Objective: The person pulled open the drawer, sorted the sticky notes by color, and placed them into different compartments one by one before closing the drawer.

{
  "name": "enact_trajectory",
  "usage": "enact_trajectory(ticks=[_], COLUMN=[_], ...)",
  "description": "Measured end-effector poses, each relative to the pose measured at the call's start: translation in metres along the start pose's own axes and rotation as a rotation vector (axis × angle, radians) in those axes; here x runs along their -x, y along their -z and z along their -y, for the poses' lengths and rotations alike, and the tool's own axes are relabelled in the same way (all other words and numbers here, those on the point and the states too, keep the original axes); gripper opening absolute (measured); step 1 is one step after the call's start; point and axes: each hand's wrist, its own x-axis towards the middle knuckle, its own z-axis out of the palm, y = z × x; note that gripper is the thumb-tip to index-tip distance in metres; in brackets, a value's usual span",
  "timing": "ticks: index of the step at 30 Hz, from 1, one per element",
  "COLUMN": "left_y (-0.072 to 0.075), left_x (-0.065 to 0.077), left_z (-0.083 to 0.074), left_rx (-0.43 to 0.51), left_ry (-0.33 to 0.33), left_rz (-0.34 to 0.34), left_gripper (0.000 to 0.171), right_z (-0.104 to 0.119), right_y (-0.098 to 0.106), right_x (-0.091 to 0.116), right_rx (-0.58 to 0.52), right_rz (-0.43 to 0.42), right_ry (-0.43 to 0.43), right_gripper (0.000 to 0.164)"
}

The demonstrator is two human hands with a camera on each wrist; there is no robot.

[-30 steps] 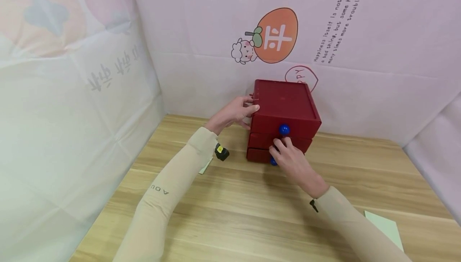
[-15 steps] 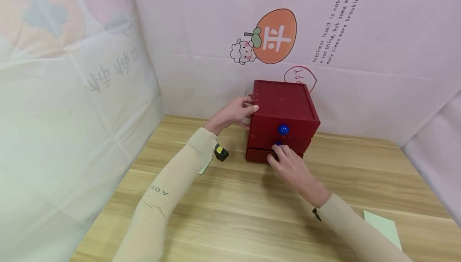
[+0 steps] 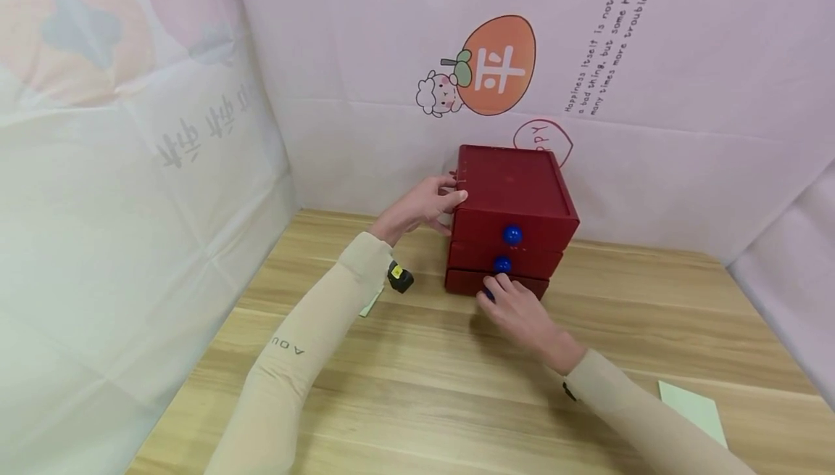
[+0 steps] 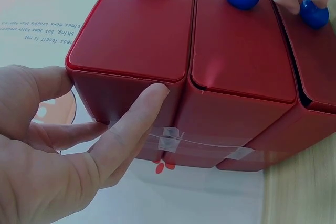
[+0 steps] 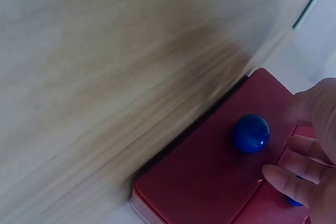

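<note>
A dark red cabinet (image 3: 512,183) of three stacked drawers stands on the table against the back cloth. Each drawer front bears a round blue knob; the top knob (image 3: 512,235) and middle knob (image 3: 502,265) show fully in the head view. My left hand (image 3: 422,203) rests against the cabinet's upper left edge, its thumb and fingers spread over the corner and side. At the bottom drawer, my right hand (image 3: 520,317) has its thumb and fingers on either side of the bottom knob (image 5: 251,134). In the right wrist view they stand apart from that knob.
A pale green sheet (image 3: 694,411) lies on the wooden table (image 3: 417,388) at the right. Another pale green edge (image 3: 372,303) shows beneath my left forearm. Strips of clear tape (image 4: 169,140) cross the cabinet's side. Printed white cloth (image 3: 365,47) encloses the table's back and sides.
My right hand has moved down from the middle knob to the bottom knob, uncovering the middle one. My left hand stays against the cabinet, and the drawers have not visibly moved.
</note>
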Motion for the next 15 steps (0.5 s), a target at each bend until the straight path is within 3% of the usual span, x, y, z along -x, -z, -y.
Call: enact_trajectory(ticks=[2,7,15], left_y=[0.0,0.0,0.001], left_x=[0.0,0.0,0.001], left_z=[0.0,0.0,0.0], left_rx=[-0.005,0.007,0.025], left_ry=[-0.003,-0.005,-0.003], left_rz=[0.001,-0.002,-0.005], left_gripper=[0.064,0.064,0.064], right_z=[0.0,0.0,0.0], right_y=[-0.002,-0.005,-0.017], right_x=[0.0,-0.001,-0.002], right_rx=[0.01,0.035,0.069], right_rz=[0.007,0.044,0.068], right_ry=[0.004,0.005,0.0], right_gripper=[0.046,0.013,0.016])
